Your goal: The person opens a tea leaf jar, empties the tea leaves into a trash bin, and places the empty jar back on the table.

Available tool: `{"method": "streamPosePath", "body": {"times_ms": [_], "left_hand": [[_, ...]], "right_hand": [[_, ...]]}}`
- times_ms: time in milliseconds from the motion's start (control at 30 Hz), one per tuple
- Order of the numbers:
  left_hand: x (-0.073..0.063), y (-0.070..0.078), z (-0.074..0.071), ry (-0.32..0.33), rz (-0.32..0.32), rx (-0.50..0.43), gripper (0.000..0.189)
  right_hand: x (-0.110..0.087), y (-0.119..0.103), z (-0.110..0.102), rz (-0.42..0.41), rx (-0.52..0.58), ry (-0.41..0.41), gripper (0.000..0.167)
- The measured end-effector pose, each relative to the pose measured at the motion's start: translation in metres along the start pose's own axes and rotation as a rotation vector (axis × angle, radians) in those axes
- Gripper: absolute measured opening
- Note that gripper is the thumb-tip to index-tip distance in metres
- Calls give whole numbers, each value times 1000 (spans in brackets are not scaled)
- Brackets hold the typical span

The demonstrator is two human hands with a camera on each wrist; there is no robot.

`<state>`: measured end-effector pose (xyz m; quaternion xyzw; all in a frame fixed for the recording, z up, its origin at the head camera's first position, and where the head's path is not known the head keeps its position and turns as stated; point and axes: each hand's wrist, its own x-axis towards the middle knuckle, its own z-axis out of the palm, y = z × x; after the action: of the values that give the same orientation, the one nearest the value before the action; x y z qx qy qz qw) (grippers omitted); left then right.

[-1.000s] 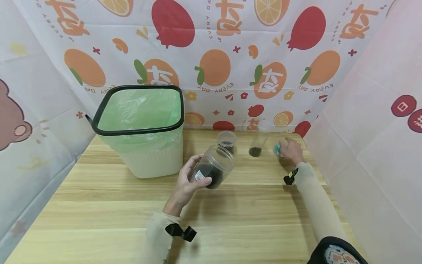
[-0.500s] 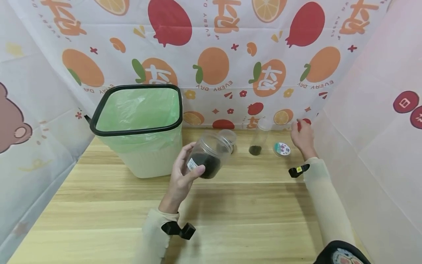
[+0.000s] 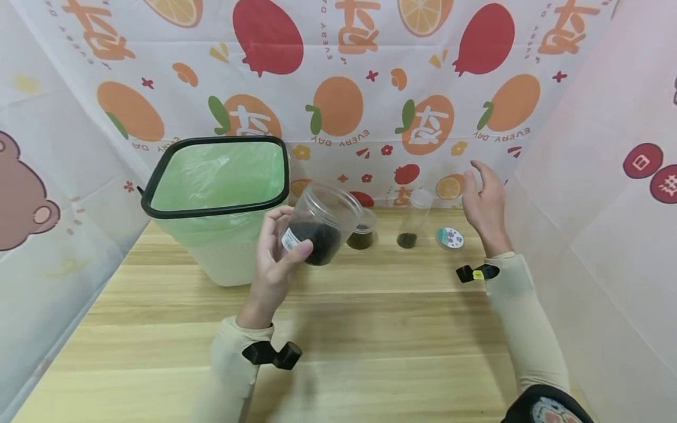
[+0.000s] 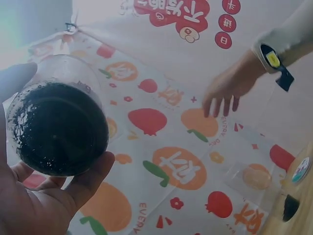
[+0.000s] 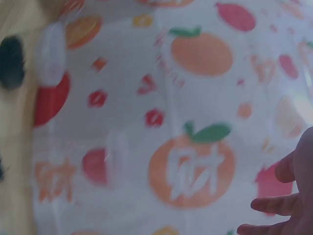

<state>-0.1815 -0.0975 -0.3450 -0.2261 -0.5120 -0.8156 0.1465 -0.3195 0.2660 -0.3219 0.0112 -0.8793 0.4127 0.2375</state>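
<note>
My left hand [image 3: 272,273] grips a clear jar [image 3: 321,226] with a white label, raised over the table. Dark contents lie in its lower part, and its open mouth tilts up to the right. Seen from beneath in the left wrist view, the jar's round base [image 4: 58,129] looks almost black between thumb and fingers. My right hand [image 3: 485,205] is raised at the right with spread fingers and holds nothing. Below and left of it lies a round patterned lid [image 3: 451,237] on the table. In the right wrist view only part of the right hand [image 5: 293,205] shows.
A bin [image 3: 214,212] with a black rim and green liner stands at the left. Toward the table's back are a small clear jar [image 3: 361,238] and a tall clear container [image 3: 415,218], each with dark contents. A fruit-print cloth [image 3: 338,106] hangs behind the wooden table [image 3: 370,352].
The right hand has let go of the patterned lid, leaving it on the table, and has risen with its fingers opening. The left hand has lifted the jar up and left.
</note>
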Motion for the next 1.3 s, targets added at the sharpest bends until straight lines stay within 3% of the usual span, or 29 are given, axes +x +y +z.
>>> {"method": "streamPosePath", "body": {"times_ms": [267,700,1100,1300], "left_hand": [[17,24,-6,11,61,-22,44],[46,60,-34,117,89,-73,32],[62,85,-65,165,121,-14,34],[69,97,-79,245,93,105,37]], "right_hand": [[-19,-48,1,-134,111,-42,51],[-42,-88,16,-262,163,-139,48],[-63,-114,39,-387,189,-254,47],[-67,-120,47,-402,212,-287,46]]}}
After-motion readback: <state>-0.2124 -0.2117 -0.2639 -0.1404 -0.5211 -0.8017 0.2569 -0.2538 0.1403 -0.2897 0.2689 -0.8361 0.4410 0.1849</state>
